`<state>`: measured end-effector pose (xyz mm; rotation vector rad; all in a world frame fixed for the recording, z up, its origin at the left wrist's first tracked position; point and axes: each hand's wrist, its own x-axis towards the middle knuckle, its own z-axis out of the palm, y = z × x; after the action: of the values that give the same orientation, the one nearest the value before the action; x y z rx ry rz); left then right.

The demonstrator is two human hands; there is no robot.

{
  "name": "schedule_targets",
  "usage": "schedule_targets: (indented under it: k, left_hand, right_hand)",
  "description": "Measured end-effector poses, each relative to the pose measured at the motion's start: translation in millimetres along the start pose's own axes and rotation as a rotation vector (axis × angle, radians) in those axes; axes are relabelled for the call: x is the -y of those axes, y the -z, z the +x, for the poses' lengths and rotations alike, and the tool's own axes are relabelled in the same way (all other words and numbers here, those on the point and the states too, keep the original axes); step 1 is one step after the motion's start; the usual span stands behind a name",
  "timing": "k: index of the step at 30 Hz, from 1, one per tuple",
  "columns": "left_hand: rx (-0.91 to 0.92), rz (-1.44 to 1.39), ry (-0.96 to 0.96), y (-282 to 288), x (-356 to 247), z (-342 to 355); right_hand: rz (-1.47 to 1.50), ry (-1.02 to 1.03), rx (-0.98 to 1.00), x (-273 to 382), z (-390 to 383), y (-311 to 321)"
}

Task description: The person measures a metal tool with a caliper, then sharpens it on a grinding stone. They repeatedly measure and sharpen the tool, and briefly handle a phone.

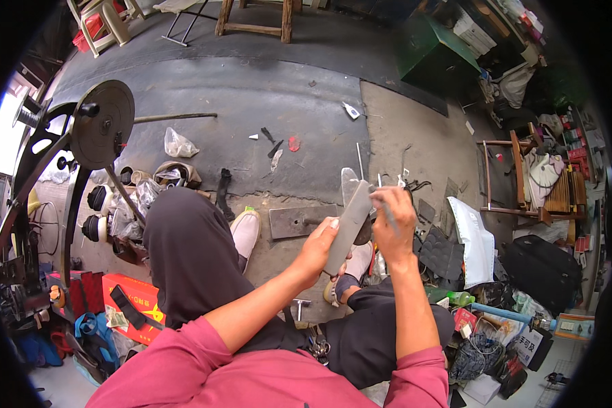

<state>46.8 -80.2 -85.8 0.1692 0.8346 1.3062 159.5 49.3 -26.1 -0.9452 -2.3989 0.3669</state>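
Note:
My left hand (317,250) grips a long flat grey strip (350,228), thumb on its upper face, fingers under its lower end. The strip is tilted, its top end leaning to the right. My right hand (396,221) is closed at the strip's upper right edge, around a slim greyish tool (388,212) that is blurred and partly hidden by the fingers. Just behind the strip stands a metal shoe-last stand (349,178), mostly covered by the strip. A flat dark plate (294,222) lies on the ground left of it.
At the left stands a black machine with a big handwheel (103,124). A red box (133,306) lies beside my left leg. To the right are a white bag (470,241), black sheets (443,253) and a wooden chair (557,183). A small white bottle (351,110) lies on the floor mat ahead.

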Motion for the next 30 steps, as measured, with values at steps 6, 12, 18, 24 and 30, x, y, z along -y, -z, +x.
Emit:
schedule_targets:
  k: [6,12,18,24,30]
  left_hand:
    - [0.002,-0.024,-0.004,3,1,-1]
    - [0.002,-0.003,0.012,1,0,1]
    - [-0.025,-0.043,-0.022,-3,-2,-2]
    - [-0.005,0.002,0.008,-2,-2,-2]
    - [-0.007,-0.031,-0.014,1,2,-1]
  right_hand:
    - [0.153,0.26,0.129,7,-9,0]
    - [0.007,0.003,0.0,0,-1,-3]
    - [0.173,0.307,0.096,7,-7,-2]
    - [0.009,0.036,0.02,0,2,-4]
    - [0.131,0.2,0.107,2,-6,-6]
